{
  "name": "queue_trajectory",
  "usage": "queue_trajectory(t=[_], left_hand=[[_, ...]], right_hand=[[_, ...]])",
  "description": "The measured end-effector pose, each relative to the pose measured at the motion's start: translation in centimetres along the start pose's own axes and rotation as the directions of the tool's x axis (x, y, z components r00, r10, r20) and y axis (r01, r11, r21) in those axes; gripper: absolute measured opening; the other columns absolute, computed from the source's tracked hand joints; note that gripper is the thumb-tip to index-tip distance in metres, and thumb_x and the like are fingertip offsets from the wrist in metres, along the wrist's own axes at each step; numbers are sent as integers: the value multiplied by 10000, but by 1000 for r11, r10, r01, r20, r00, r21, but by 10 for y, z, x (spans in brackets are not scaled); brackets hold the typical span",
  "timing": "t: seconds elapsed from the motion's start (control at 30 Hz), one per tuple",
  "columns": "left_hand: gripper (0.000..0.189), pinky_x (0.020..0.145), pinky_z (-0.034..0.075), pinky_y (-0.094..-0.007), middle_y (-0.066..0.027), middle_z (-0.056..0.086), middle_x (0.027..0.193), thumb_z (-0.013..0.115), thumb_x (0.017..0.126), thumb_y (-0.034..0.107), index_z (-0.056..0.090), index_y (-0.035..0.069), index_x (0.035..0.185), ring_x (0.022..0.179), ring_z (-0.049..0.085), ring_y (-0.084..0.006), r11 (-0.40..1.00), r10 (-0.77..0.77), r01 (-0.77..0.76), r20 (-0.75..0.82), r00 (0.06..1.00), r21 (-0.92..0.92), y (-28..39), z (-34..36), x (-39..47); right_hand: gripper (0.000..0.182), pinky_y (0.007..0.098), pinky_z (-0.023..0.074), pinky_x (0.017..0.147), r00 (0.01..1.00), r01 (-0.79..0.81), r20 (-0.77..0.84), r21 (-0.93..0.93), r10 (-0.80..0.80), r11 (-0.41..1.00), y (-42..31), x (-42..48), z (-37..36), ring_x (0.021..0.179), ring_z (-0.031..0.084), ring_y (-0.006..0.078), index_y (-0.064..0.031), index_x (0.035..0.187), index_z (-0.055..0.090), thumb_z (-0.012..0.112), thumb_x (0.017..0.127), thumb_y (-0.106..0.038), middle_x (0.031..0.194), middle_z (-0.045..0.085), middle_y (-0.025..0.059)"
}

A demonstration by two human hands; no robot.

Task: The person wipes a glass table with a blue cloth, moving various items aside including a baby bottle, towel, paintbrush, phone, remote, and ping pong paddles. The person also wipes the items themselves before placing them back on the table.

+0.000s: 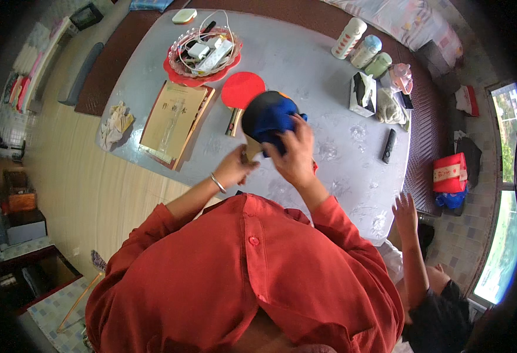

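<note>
A table tennis paddle point(250, 115) with its dark face up is raised over the near part of the table. My left hand point(235, 167) grips its wooden handle. With my right hand point(297, 152) I press a blue cloth point(277, 120) against the dark face; the cloth covers much of it, and an orange patch shows at the far edge. Past the held paddle lies a second paddle point(242, 90), red face up, its handle pointing towards me. Left of that paddle is a tan exercise book point(173, 117), stacked on another book or folder.
A red-rimmed glass bowl point(170, 68) holds chargers, cables and a power strip. A crumpled cloth point(116, 125) lies at the left edge. Several bottles point(349, 39), a tissue box point(356, 100) and a black remote control point(389, 146) stand or lie right. Another person's arm point(410, 240) reaches to the table's right corner.
</note>
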State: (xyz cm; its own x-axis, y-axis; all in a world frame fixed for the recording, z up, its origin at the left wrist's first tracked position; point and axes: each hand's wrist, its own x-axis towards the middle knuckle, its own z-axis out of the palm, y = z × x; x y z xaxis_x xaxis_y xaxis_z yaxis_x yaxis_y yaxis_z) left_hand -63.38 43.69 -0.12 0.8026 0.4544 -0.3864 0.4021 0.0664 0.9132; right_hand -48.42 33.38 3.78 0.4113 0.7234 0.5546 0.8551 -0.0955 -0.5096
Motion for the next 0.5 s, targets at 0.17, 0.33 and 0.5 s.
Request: queue_trajectory(t=[0.17, 0.33, 0.5], left_hand=[[275, 347, 392, -265, -46, 499, 609, 620, 787, 139, 415, 10, 917, 391, 489, -118, 992, 130, -130, 80, 988, -8, 21, 8, -27], [305, 385, 405, -248, -39, 501, 655, 606, 800, 136, 430, -7, 1002, 445, 512, -103, 992, 108, -112, 74, 991, 51, 34, -4, -48], [366, 402, 415, -243, -38, 520, 703, 589, 819, 144, 415, -5, 1103, 484, 519, -98, 988, 103, -106, -32, 994, -116, 47, -10, -50]], right_hand=[[469, 486, 316, 941, 997, -73, 13, -211, 77, 975, 17, 24, 18, 1148, 389, 388, -130, 1099, 540, 601, 760, -448, 1219, 439, 176], [330, 427, 455, 636, 931, -364, 33, -1, 364, 931, 67, 47, 15, 752, 568, 412, -46, 975, 575, 525, 858, -350, 766, 577, 236], [440, 281, 431, 571, 600, -641, -19, 587, 800, 494, 158, 34, -3, 586, 515, 136, 36, 878, 598, 589, 819, -400, 690, 569, 27]])
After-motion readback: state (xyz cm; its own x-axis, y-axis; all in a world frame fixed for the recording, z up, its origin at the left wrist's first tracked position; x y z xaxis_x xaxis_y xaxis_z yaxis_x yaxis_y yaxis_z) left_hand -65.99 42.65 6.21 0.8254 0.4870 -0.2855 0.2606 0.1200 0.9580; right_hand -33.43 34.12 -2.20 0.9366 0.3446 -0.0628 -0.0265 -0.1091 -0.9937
